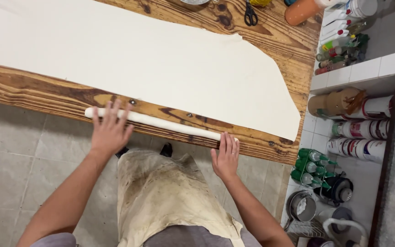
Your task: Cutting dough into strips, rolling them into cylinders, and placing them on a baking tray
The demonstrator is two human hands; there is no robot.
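Observation:
A long thin white roll of dough [161, 122] lies along the near edge of a wooden table [46, 93]. My left hand [110, 130] rests flat on the roll's left part, fingers spread. My right hand [226, 155] lies flat at the roll's right end, fingers together. Behind the roll, a wide pale sheet of dough [152, 59] covers most of the tabletop. A stained apron [170, 201] hangs in front of me.
Black-handled scissors [251, 13] and an orange bottle [302, 11] sit at the table's far side. To the right, tiled shelves hold bottles [341, 50], cans [362, 129], green-capped bottles [314, 167] and a pot [301, 206]. Grey tiled floor [19, 155] lies below.

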